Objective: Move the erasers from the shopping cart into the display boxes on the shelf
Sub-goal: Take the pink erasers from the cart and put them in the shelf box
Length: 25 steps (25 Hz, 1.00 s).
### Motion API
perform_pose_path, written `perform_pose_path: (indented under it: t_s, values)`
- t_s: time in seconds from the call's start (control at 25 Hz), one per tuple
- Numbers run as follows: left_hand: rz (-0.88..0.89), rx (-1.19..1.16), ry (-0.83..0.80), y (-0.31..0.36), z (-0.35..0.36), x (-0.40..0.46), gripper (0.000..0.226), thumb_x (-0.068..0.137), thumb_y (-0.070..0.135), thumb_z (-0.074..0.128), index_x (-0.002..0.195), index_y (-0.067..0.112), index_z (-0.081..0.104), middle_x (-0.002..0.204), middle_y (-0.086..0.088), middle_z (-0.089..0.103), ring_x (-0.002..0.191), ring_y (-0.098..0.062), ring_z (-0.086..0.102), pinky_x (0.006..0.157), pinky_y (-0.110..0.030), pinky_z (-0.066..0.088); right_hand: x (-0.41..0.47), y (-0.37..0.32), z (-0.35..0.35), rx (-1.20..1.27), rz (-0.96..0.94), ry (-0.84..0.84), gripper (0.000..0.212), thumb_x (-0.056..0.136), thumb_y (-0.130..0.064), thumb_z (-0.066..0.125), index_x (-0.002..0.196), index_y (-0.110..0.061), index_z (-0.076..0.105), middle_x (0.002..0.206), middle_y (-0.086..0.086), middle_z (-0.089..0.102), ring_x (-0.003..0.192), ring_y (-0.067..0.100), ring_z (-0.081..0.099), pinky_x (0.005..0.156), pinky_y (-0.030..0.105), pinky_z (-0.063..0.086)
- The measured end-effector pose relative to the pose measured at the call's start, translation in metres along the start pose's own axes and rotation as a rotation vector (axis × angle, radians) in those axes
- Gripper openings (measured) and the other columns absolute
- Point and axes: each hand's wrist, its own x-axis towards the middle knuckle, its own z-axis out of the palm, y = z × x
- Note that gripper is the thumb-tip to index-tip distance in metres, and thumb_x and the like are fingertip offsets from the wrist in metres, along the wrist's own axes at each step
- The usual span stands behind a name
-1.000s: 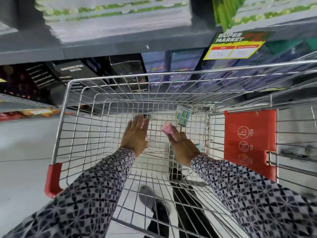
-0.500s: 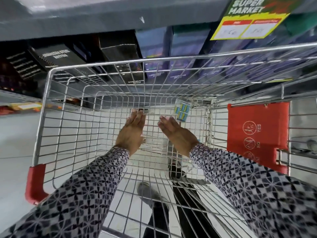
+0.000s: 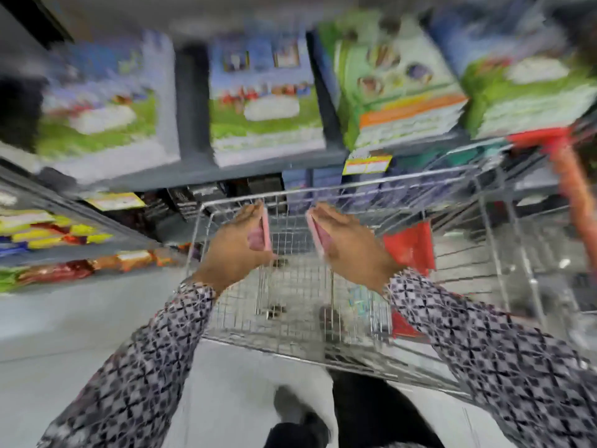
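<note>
Left hand [image 3: 237, 242] and right hand [image 3: 347, 242] are raised above the shopping cart [image 3: 323, 347]. Each grasps a pink eraser pack [image 3: 265, 229] flat against the palm, under its curled fingers [image 3: 250, 215]. View blurred.

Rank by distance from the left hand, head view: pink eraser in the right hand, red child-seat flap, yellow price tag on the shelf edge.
From the left hand:
1. Pink eraser, in the right hand, just across.
2. Red child-seat flap, right side of the cart.
3. Yellow price tag, up on the shelf edge.

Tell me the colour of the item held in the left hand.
Pink, gripped in the left hand; head view, though blurred.
</note>
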Motion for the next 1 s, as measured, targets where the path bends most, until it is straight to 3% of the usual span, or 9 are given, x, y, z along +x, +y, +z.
perform_pose_path:
  t_s: [0.12, 0.24, 0.44, 0.52, 0.64, 0.72, 0.84, 0.92, 1.0]
  values:
    - [0.123, -0.092, 0.187, 0.074, -0.12, -0.027, 0.109, 0.073, 0.034, 0.094, 0.162, 0.027, 0.032, 0.157, 0.03, 0.017, 0.153, 0.003, 0.02, 0.125, -0.013, 0.012, -0.016, -0.066, -0.121, 0.008, -0.044, 0.206, 0.076, 0.082, -0.002, 0.057, 0.154, -0.015, 0.039, 0.164, 0.005, 0.033, 0.151, 0.021, 0.031, 0.122, 0.034, 0.03]
    - [0.337, -0.037, 0.382, 0.137, -0.222, -0.042, 0.11, 0.065, 0.043, 0.087, 0.16, 0.023, 0.037, 0.161, 0.023, 0.026, 0.152, 0.004, 0.024, 0.118, -0.002, 0.009, -0.018, -0.122, -0.235, 0.055, -0.108, 0.344, 0.085, 0.075, 0.003, 0.07, 0.153, -0.015, 0.042, 0.156, -0.009, 0.034, 0.147, 0.014, 0.032, 0.12, 0.013, 0.018]
    - [0.483, 0.083, 0.557, 0.208, -0.343, -0.027, 0.115, 0.058, 0.06, 0.084, 0.157, 0.018, 0.045, 0.164, 0.006, 0.04, 0.151, -0.006, 0.034, 0.127, -0.024, 0.021, 0.011, -0.181, -0.371, 0.009, -0.117, 0.362, 0.088, 0.077, -0.007, 0.079, 0.155, -0.018, 0.039, 0.162, -0.001, 0.036, 0.149, 0.018, 0.033, 0.123, 0.033, 0.027]
    - [0.46, 0.098, 0.55, 0.227, -0.374, -0.006, 0.121, 0.052, 0.072, 0.079, 0.157, 0.02, 0.045, 0.164, 0.007, 0.042, 0.151, -0.007, 0.037, 0.128, -0.03, 0.025, 0.036, -0.195, -0.407, -0.006, -0.109, 0.377, 0.087, 0.073, -0.005, 0.082, 0.151, -0.011, 0.045, 0.157, 0.007, 0.044, 0.143, 0.025, 0.044, 0.115, 0.034, 0.039]
    - [0.393, 0.117, 0.479, 0.242, -0.404, 0.042, 0.127, 0.047, 0.073, 0.076, 0.155, 0.014, 0.046, 0.162, 0.005, 0.043, 0.148, -0.012, 0.043, 0.126, -0.031, 0.028, 0.081, -0.212, -0.438, -0.093, -0.065, 0.279, 0.07, 0.076, -0.009, 0.08, 0.141, -0.012, 0.055, 0.131, 0.01, 0.066, 0.105, 0.025, 0.066, 0.076, 0.028, 0.055]
    - [0.281, 0.116, 0.415, 0.244, -0.42, 0.077, 0.116, 0.052, 0.061, 0.081, 0.154, 0.015, 0.049, 0.159, 0.009, 0.044, 0.142, -0.012, 0.048, 0.123, -0.03, 0.033, 0.121, -0.215, -0.45, -0.159, -0.037, 0.2, 0.069, 0.076, -0.014, 0.081, 0.14, -0.016, 0.056, 0.129, 0.006, 0.065, 0.108, 0.026, 0.065, 0.083, 0.026, 0.054]
    - [0.147, 0.112, 0.307, 0.239, -0.432, 0.121, 0.096, 0.07, 0.027, 0.089, 0.155, 0.017, 0.046, 0.163, -0.002, 0.046, 0.14, -0.02, 0.053, 0.119, -0.03, 0.038, 0.18, -0.21, -0.461, -0.23, -0.064, 0.145, 0.036, 0.077, -0.011, 0.073, 0.112, -0.013, 0.064, 0.111, 0.008, 0.065, 0.103, 0.033, 0.064, 0.085, 0.036, 0.056]
    - [0.111, 0.08, 0.265, 0.233, -0.438, 0.142, 0.098, 0.071, 0.025, 0.093, 0.156, 0.017, 0.045, 0.162, -0.003, 0.047, 0.14, -0.021, 0.053, 0.115, -0.026, 0.035, 0.207, -0.208, -0.463, -0.238, -0.052, 0.058, 0.027, 0.08, -0.008, 0.07, 0.106, -0.009, 0.063, 0.1, 0.007, 0.065, 0.092, 0.03, 0.064, 0.073, 0.031, 0.053]
    - [0.144, 0.035, 0.273, 0.223, -0.443, 0.153, 0.104, 0.069, 0.032, 0.096, 0.157, 0.02, 0.043, 0.165, 0.002, 0.041, 0.147, -0.016, 0.044, 0.121, -0.028, 0.028, 0.225, -0.197, -0.456, -0.259, -0.079, 0.078, 0.025, 0.083, -0.012, 0.067, 0.108, -0.012, 0.065, 0.103, 0.008, 0.068, 0.094, 0.028, 0.067, 0.073, 0.029, 0.051]
